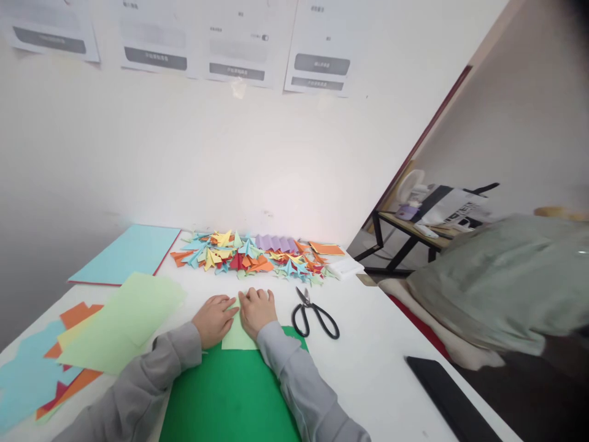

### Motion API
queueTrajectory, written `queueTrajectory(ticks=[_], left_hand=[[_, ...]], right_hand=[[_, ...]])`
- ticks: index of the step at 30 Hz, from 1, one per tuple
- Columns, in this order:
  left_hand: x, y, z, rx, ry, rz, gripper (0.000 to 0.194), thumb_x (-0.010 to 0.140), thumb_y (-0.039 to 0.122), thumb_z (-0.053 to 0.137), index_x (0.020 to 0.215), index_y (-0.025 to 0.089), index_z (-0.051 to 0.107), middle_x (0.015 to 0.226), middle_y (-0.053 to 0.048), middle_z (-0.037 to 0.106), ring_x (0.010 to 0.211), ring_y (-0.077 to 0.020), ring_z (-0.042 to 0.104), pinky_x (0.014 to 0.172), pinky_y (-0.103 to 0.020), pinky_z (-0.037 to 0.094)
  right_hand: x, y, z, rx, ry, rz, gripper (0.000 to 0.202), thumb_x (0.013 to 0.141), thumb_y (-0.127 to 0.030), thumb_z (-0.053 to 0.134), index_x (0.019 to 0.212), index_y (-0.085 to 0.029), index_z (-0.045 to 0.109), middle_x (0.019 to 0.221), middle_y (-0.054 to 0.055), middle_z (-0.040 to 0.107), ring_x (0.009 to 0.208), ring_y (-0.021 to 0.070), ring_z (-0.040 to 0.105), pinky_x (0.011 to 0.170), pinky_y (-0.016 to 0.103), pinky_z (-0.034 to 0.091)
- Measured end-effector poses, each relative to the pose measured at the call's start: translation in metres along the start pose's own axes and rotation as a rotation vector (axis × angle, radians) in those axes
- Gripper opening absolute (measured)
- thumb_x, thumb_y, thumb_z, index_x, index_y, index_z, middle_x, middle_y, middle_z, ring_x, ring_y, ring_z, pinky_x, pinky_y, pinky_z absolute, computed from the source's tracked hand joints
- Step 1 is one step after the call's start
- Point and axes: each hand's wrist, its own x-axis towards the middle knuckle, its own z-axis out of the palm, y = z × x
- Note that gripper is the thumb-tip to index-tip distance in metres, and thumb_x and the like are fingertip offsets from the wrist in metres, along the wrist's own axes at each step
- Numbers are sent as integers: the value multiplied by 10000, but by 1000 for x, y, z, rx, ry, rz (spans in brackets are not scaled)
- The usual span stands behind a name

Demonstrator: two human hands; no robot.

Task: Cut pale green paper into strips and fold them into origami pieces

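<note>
A small light green paper (238, 334) lies partly on a dark green sheet (230, 393) at the table's near middle. My left hand (215, 320) is on its left edge, fingers bent toward the paper's upper part. On the right side of the same paper, my right hand (257, 312) presses with curled fingers near the top edge. Both hands hold the paper between them, their fingertips close together. Black-handled scissors (315, 314) lie to the right of my right hand, blades partly apart, touched by neither hand.
Many folded paper pieces (239, 255) lie along the wall. Blue sheets (129, 253) and a large light green sheet (126, 322) are at left, over colored scraps (37, 362). A black flat object (448, 396) lies at right. Beyond the table is a person (501, 276).
</note>
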Motion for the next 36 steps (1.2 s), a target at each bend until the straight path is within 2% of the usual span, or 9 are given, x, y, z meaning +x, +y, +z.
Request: queueTrajectory(ticks=[8, 11, 14, 17, 19, 23, 29, 36], left_hand=[[-28, -2, -11, -34, 2, -82, 311, 780, 225, 484, 1076, 239, 579, 1116, -48, 601, 1057, -247, 473, 925, -497, 305], [-23, 1, -21, -33, 8, -105, 237, 781, 215, 479, 968, 228, 624, 1031, -42, 638, 1010, -234, 491, 923, -486, 299], [-7, 8, -25, 2, 35, -125, 215, 800, 162, 431, 781, 198, 642, 864, -46, 663, 946, -218, 507, 917, -456, 314], [11, 16, -18, -1, 67, -110, 220, 791, 134, 429, 904, 159, 616, 1025, -94, 616, 997, -226, 483, 867, -403, 378], [17, 20, -9, -1, 34, -152, 249, 788, 114, 417, 968, 132, 589, 1004, -111, 615, 972, -233, 493, 817, -400, 407], [20, 24, 4, 27, 18, -185, 249, 810, 105, 376, 916, 120, 601, 980, -124, 610, 919, -238, 506, 773, -411, 419], [16, 25, 3, 4, 18, -191, 264, 799, 133, 398, 970, 124, 600, 987, -117, 613, 942, -246, 486, 777, -413, 413], [12, 25, 1, -14, -18, -192, 269, 772, 143, 434, 984, 115, 596, 978, -110, 613, 940, -242, 482, 795, -394, 406]], right_hand=[[-2, -1, 3, -9, 10, 15, 384, 837, -279, 367, 1208, -247, 460, 1028, 98, 525, 934, 237, 422, 881, 454, 207], [-2, -2, 4, 0, 24, 29, 381, 834, -281, 377, 1203, -245, 468, 1024, 96, 528, 928, 236, 426, 876, 444, 213], [-2, -4, 2, 16, 33, 40, 367, 830, -277, 390, 1184, -245, 485, 1011, 90, 535, 919, 235, 430, 872, 440, 216], [-3, -6, -2, 23, 22, 57, 360, 830, -272, 397, 1176, -253, 492, 1004, 86, 536, 916, 231, 432, 857, 429, 229], [-3, -7, -4, 26, 14, 71, 354, 833, -273, 398, 1175, -265, 493, 1006, 82, 534, 914, 225, 434, 849, 421, 236], [-3, -7, -4, 37, 11, 89, 349, 846, -297, 385, 1179, -283, 489, 1009, 77, 532, 905, 221, 437, 833, 412, 247], [0, -8, 1, 26, 16, 98, 346, 856, -316, 362, 1176, -287, 490, 1015, 89, 527, 912, 235, 439, 817, 423, 244], [10, -18, -3, 31, -9, 213, 305, 865, -287, 342, 1073, -246, 561, 995, 92, 542, 927, 249, 453, 810, 434, 255]])
